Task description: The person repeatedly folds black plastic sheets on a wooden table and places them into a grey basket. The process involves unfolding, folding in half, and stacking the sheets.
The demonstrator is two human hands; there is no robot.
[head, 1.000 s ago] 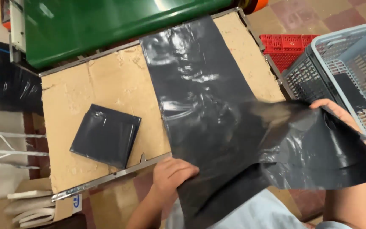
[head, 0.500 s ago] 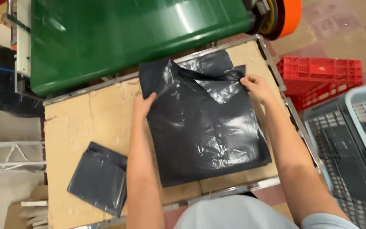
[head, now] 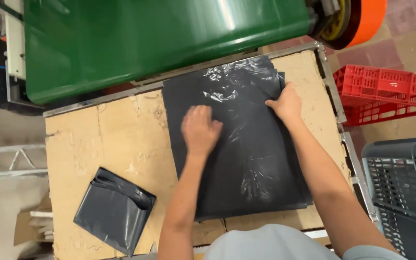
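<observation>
A large black plastic bag lies spread flat on the cardboard-covered table. My left hand presses flat on the bag's middle, fingers spread and slightly blurred. On the bag's upper right edge rests my right hand, palm down. Neither hand grips anything. A smaller folded black bag lies at the table's lower left, apart from both hands.
A big green machine body runs along the table's far edge, with an orange wheel at its right end. A red plastic crate and a grey basket stand to the right of the table.
The bag, first pulled across the table, is now laid flat. My left hand has slid from the bag's left edge onto its middle, and the right stays near the upper right edge.
</observation>
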